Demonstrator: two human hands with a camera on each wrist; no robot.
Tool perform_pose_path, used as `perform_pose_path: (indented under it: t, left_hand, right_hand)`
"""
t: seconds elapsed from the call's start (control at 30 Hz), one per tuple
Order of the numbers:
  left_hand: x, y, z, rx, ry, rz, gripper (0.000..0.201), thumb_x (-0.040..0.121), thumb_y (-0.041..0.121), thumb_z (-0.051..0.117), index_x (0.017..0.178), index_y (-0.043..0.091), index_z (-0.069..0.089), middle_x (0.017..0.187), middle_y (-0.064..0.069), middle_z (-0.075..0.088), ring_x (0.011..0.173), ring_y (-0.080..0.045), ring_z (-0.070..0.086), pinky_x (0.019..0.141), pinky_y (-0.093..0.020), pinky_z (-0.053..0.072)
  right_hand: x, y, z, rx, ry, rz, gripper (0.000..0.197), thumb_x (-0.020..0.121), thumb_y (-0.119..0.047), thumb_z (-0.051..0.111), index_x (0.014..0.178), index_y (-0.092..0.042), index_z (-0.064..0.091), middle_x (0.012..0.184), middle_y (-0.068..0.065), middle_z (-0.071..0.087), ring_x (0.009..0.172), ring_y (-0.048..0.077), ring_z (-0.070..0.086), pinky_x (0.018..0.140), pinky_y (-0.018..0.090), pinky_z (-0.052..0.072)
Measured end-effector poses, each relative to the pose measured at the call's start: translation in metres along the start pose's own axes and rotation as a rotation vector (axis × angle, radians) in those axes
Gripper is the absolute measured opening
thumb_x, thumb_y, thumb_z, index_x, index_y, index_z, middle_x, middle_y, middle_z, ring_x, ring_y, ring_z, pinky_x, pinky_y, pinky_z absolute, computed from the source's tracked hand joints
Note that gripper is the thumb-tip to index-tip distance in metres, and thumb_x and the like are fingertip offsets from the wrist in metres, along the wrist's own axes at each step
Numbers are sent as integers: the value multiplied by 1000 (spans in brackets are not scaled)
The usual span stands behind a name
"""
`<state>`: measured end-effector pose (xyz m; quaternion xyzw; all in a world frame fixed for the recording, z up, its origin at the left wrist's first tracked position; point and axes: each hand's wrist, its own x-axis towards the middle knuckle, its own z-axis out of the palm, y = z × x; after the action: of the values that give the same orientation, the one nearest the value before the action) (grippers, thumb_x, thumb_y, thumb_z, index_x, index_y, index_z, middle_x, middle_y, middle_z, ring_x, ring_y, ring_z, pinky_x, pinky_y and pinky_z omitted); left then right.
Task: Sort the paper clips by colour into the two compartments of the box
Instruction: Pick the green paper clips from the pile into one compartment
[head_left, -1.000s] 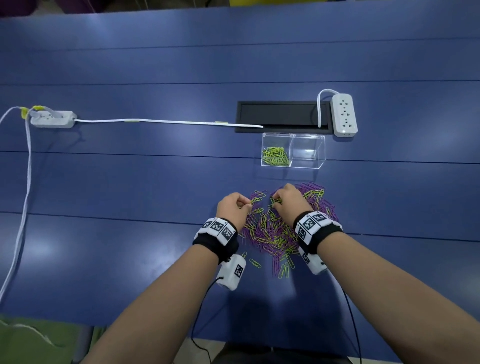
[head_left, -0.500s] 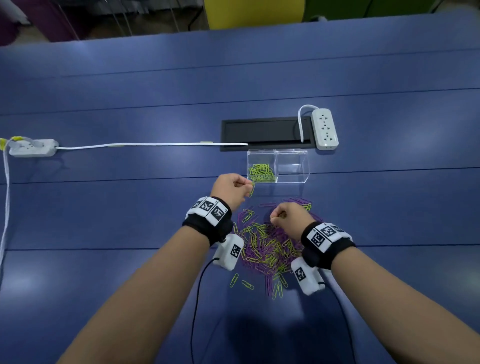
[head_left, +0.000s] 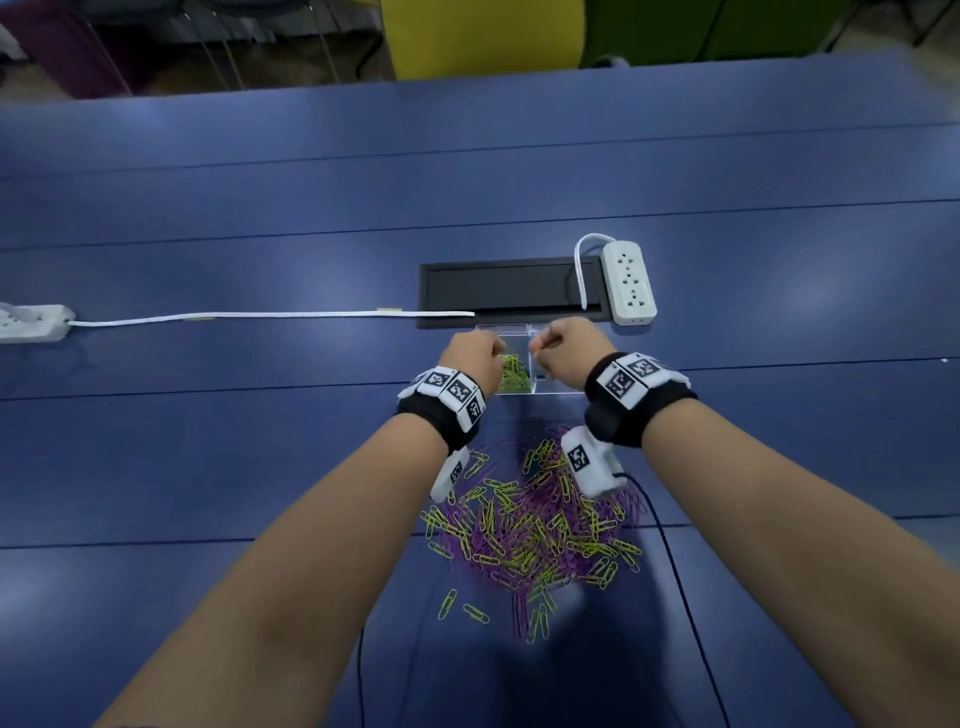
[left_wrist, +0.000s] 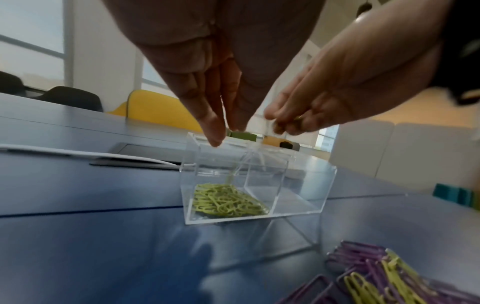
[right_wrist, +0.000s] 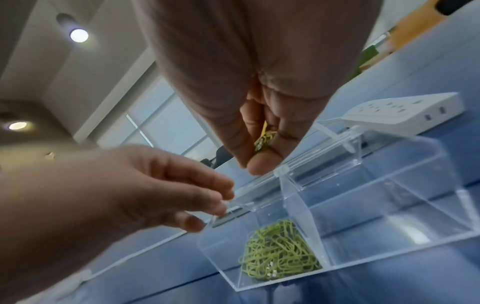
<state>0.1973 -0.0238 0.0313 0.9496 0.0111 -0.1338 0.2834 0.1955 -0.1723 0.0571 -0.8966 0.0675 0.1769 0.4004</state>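
Observation:
A clear two-compartment box (head_left: 545, 393) (left_wrist: 298, 195) (right_wrist: 389, 216) stands on the blue table. Green clips (head_left: 511, 374) (left_wrist: 228, 202) (right_wrist: 278, 259) fill its left compartment; the right one holds nothing. My left hand (head_left: 475, 353) (left_wrist: 226, 131) hovers over the left compartment with straight fingers, and a blurred green streak shows below it. My right hand (head_left: 558, 351) (right_wrist: 259, 156) hangs beside it above the divider, pinching a few green clips (right_wrist: 266, 136). The mixed green and purple pile (head_left: 535, 530) (left_wrist: 376, 277) lies nearer to me, between my forearms.
Behind the box are a black cable hatch (head_left: 498, 286) and a white power strip (head_left: 628, 280) (right_wrist: 402, 111). A white cable (head_left: 260, 315) runs left to a second power strip (head_left: 31, 322). A yellow chair (head_left: 483, 36) stands past the table's far edge.
Both hands have left the pile and moved forward over the box. The left hand has gone from a closed pinch to straight fingers. The right hand still pinches green clips.

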Motion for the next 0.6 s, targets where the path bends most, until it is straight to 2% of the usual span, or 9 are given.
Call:
perform_pose_path:
  t: [0.07,0.2,0.3,0.37,0.43,0.5,0.6]
  left_hand:
    - [-8,-8,-4,-58,72,43,28,89,9,54,111,13,69,113,-8,69,106,-23,63,95,-29,48]
    - [-38,-34,-8,-201,172,-10,14,86,9,59,91,14,72,95,-3,71,80,-12,63,79,-17,47]
    - [-62,-61,3,-185,88,-130,16,84,11,59,79,24,66,80,3,67,76,-15,63,78,-27,54]
    - [-78,-74,12,-133,3,-204,15,83,15,60,75,27,62,71,11,60,78,-16,64,76,-29,54]
    - [-95,-83,22,-123,-32,-255,9,82,20,64,76,27,61,69,12,57,81,-17,65,75,-27,52]
    - [-110,-89,31,-130,-7,-290,8,81,26,68,78,24,61,75,7,60,81,-17,63,75,-27,50]
    - [-128,-95,41,-126,52,-343,17,80,33,70,86,21,60,88,2,60,82,-16,60,74,-27,48]
  right_hand:
    - [9,-11,8,-62,26,-33,21,83,-7,54,69,-21,60,80,4,68,77,21,64,81,32,54]
    - [19,-16,26,-206,9,-88,21,85,-6,53,93,-19,67,103,4,69,96,22,63,85,27,47]
    - [16,-14,29,-260,9,-115,31,86,-4,48,107,-19,66,115,7,64,104,25,60,89,29,48]
    - [6,-13,34,-283,68,-193,33,85,-1,46,106,-17,68,113,11,62,103,28,59,90,33,48]
    - [-7,-11,48,-323,77,-332,29,85,-2,49,100,-13,71,106,12,61,100,29,58,89,32,45]
    - [-21,-7,69,-377,-62,-403,25,88,-5,50,100,-10,71,107,11,62,102,27,58,91,31,44]
    - [-30,5,96,-495,-270,-368,25,89,-7,51,107,-10,68,113,9,59,107,24,55,97,32,44]
